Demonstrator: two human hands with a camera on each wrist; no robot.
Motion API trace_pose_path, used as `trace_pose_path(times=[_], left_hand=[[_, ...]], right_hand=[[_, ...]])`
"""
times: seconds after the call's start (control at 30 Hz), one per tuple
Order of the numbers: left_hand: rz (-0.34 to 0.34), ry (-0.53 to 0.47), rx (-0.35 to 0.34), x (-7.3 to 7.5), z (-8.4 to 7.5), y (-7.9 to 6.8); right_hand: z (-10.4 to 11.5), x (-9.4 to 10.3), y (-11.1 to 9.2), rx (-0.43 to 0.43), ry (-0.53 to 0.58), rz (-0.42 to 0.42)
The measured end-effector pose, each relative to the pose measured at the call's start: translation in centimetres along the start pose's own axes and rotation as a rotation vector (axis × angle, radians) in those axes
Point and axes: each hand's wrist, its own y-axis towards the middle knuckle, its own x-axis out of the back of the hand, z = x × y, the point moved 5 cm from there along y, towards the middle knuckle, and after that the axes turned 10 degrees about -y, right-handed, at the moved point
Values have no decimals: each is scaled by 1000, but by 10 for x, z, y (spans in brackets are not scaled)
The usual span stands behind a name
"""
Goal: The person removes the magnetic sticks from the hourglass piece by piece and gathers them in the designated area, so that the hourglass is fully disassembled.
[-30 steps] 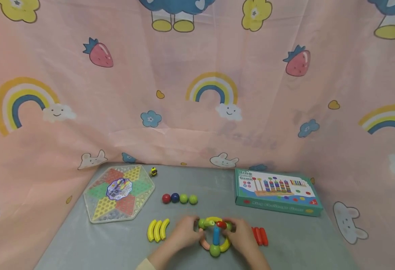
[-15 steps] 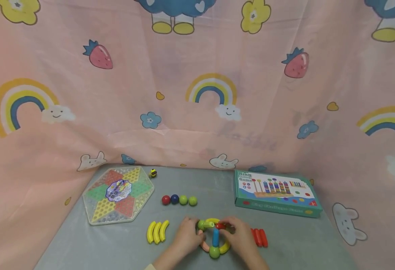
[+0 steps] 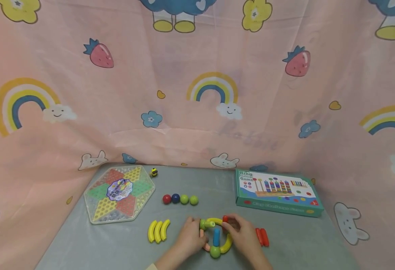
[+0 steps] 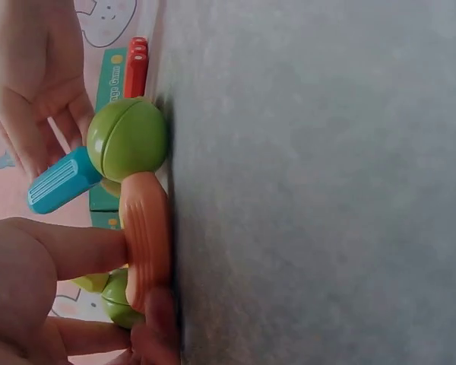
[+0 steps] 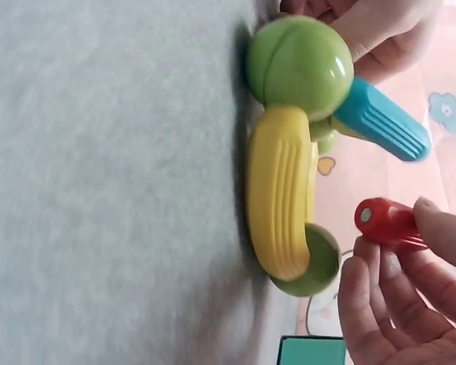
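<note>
On the table lies a ring of magnetic building pieces: green balls (image 3: 215,252) joined by yellow curved sticks (image 5: 277,194) and an orange one (image 4: 147,236). A blue stick (image 5: 384,119) slants up from the near ball, and a light green-yellow stick (image 3: 211,224) juts inward from the left ball. My left hand (image 3: 191,237) grips the ring's left side, its fingers around the orange stick and beside the left ball. Just above the right-hand ball (image 5: 308,266), my right hand (image 3: 244,233) pinches a red stick (image 5: 387,222), its round silvery end showing.
Red sticks (image 3: 262,237) lie right of my right hand, three yellow curved sticks (image 3: 157,231) to the left. Several balls (image 3: 184,199) form a row behind. Farther back are a Chinese checkers board (image 3: 119,194), a small bee figure (image 3: 153,172) and a game box (image 3: 278,193).
The red stick, earlier leaning inward from the right-hand ball, is now lifted off and turned in my right fingers, slightly up and right. My left hand stays at the ring's left side.
</note>
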Motion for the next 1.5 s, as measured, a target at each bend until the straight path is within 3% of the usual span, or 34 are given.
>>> trace_pose_path(times=[0.2,0.37,0.5,0.63,0.93,1.23,1.5], left_hand=[[-26,8,-86,4,-5,5],[-36,-40,-155,9,-2,6],[-58,-94,-139,13,1,3],[-25,-131,-94,14,0,-4],[199,-76,89,4,3,-12],[106,-44,70,-4,0,-13],[124,-109,-6,2,-3,-13]], right_hand=[[-10,16,-5,-65,-37,-30],[-23,37,-9,-95,-38,-40],[-38,57,-11,-125,-64,-41],[-55,73,-11,-151,-89,-61],[-91,93,-7,-232,-103,-83],[-105,91,-4,-245,-226,-36],[-113,84,-2,-230,-240,7]])
